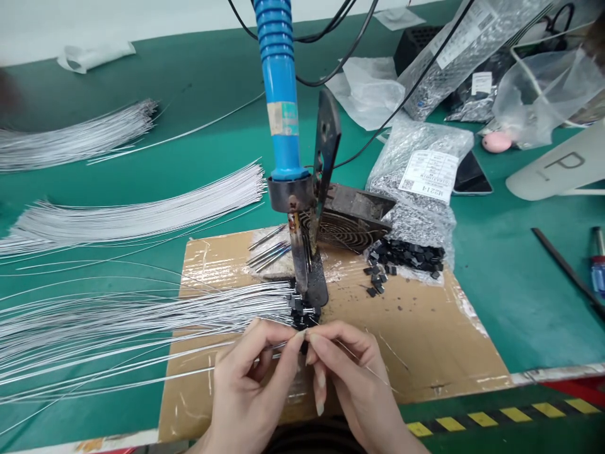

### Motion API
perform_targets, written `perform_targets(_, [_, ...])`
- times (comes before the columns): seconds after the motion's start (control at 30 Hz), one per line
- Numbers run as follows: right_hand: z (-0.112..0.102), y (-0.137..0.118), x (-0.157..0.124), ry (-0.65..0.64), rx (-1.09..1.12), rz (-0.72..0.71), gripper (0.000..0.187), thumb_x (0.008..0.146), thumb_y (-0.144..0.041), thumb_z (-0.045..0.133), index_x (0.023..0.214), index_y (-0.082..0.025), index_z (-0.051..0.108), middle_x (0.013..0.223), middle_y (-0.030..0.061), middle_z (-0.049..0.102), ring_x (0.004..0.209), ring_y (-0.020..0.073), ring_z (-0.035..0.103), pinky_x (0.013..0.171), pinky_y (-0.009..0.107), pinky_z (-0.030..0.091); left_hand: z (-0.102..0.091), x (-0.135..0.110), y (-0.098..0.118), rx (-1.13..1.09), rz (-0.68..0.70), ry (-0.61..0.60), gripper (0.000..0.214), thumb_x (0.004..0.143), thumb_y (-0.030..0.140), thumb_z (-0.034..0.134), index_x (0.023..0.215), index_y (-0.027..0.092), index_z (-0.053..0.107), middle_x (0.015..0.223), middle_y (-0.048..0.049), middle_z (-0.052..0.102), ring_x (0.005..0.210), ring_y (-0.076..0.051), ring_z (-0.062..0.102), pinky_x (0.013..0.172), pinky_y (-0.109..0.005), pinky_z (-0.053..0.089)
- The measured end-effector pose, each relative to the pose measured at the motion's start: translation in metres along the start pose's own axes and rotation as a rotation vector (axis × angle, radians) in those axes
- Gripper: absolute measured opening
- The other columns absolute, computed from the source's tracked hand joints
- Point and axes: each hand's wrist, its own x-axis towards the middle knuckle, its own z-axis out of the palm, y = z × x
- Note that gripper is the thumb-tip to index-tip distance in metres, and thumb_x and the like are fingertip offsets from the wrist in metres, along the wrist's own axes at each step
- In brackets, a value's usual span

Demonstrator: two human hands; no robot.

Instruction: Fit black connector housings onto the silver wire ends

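the person's bare left hand point(258, 381) and bare right hand point(357, 375) are nearest, meeting fingertip to fingertip over the near edge of a flat brown cardboard sheet point(411, 347). the left grip is pinched together on a thin silver-white wire point(276, 345), whose end is hidden between the fingertips. the right grip is pinched on a fine pale strand point(362, 361) that trails across that hand towards the near right; its far end is hidden too.

just beyond the fingertips, small black square-edged blocks point(297, 312) sit clustered at the ends of a loose bundle of silver-white wires point(227, 310), which runs away to the left over the cardboard and the green worktop point(501, 271). above the blocks stands a soldering iron with a ribbed blue handle point(282, 79), its tip pointing down beside an upright dark metal plate point(327, 142).

right of it, a dark fan with a round grille point(352, 230) leans near a heap of loose black pieces point(411, 253) at the mouth of a labelled clear plastic bag point(392, 151). farther left lie two more wire bundles, a nearer one point(151, 211) and a farther one point(80, 140).
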Motion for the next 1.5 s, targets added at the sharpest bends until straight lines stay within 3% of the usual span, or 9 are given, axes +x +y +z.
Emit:
perform_targets(0.13, [0.003,-0.001,-0.002,-0.011,-0.020,-0.013,0.018,0.091,-0.040,0.083,0.089,-0.023,0.087,0.065,-0.0014,0.071,0.042,0.0052,0.058,0.041,0.014,0.052,-0.001,0.001,0.001,-0.016,-0.037,-0.025,0.014,0.095,0.027,0.071,0.083,0.023,0.077,0.070,0.0001,0.070,0.061,-0.014,0.060,0.055,-0.024,0.042])
perform_targets(0.23, [-0.005,-0.018,-0.005,0.039,-0.218,-0.092,0.024,0.094,-0.046,0.079,0.099,-0.024,0.087,0.076,0.0020,0.076,0.048,0.0094,0.066,0.048,0.020,0.057,-0.003,0.005,0.004,-0.020,-0.074,-0.048,0.017,0.095,0.030,0.072,0.081,0.022,0.077,0.069,0.0004,0.068,0.058,-0.013,0.055,0.054,-0.024,0.040])
perform_targets(0.47, [-0.060,-0.067,0.005,0.607,-1.151,-0.692,0.013,0.094,-0.036,0.078,0.098,-0.024,0.083,0.094,0.0039,0.078,0.067,0.0157,0.069,0.066,0.030,0.058,-0.004,0.010,0.012,-0.129,-0.143,-0.030,0.010,0.092,0.032,0.074,0.090,0.023,0.078,0.067,0.0015,0.068,0.056,-0.012,0.052,0.051,-0.023,0.036])
perform_targets(0.67, [-0.077,-0.073,0.019,0.485,-1.500,-0.711,0.009,0.097,-0.029,0.071,0.098,-0.021,0.077,0.084,0.0024,0.070,0.068,0.0168,0.065,0.062,0.029,0.056,-0.005,0.010,0.012,-0.101,-0.121,-0.034,0.013,0.092,0.031,0.074,0.083,0.023,0.078,0.067,0.0017,0.066,0.055,-0.012,0.049,0.051,-0.024,0.034])
perform_targets(0.83, [-0.078,-0.072,0.020,0.401,-1.645,-0.828,0.013,0.104,-0.028,0.063,0.102,-0.019,0.073,0.092,0.0056,0.073,0.083,0.0210,0.071,0.078,0.035,0.058,-0.005,0.011,0.007,-0.087,-0.112,-0.028,0.012,0.091,0.030,0.075,0.083,0.022,0.079,0.068,0.0001,0.067,0.056,-0.013,0.051,0.051,-0.024,0.036])
perform_targets(0.9, [-0.080,-0.072,0.020,0.400,-1.650,-0.827,0.014,0.104,-0.028,0.062,0.102,-0.019,0.073,0.091,0.0058,0.073,0.083,0.0214,0.071,0.078,0.036,0.058,-0.005,0.010,0.006,-0.085,-0.108,-0.025,0.013,0.091,0.031,0.075,0.083,0.022,0.079,0.068,-0.0001,0.066,0.056,-0.013,0.052,0.051,-0.024,0.038])
perform_targets(1.03, [-0.080,-0.068,0.018,0.444,-1.591,-0.768,0.016,0.105,-0.031,0.062,0.105,-0.019,0.072,0.077,0.0018,0.072,0.058,0.0160,0.067,0.059,0.032,0.057,-0.006,0.010,0.004,-0.078,-0.096,-0.034,0.015,0.092,0.032,0.075,0.083,0.022,0.079,0.068,-0.0003,0.065,0.056,-0.014,0.050,0.051,-0.024,0.038])
perform_targets(1.23, [-0.055,-0.061,0.004,0.349,-0.785,-0.462,0.016,0.092,-0.034,0.082,0.100,-0.021,0.078,0.075,0.0025,0.079,0.060,0.0171,0.078,0.058,0.025,0.067,-0.008,0.010,0.005,-0.021,-0.088,-0.043,0.017,0.094,0.033,0.073,0.083,0.022,0.078,0.070,-0.0007,0.067,0.059,-0.014,0.050,0.053,-0.026,0.036])
perform_targets(1.5, [-0.011,-0.055,-0.002,0.204,-0.523,-0.296,0.007,0.087,-0.031,0.084,0.087,-0.024,0.084,0.063,-0.0003,0.075,0.056,0.0126,0.071,0.058,0.020,0.060,-0.010,0.012,0.008,0.001,-0.102,-0.041,0.018,0.094,0.033,0.071,0.081,0.022,0.076,0.072,-0.0006,0.067,0.061,-0.014,0.050,0.055,-0.025,0.038])
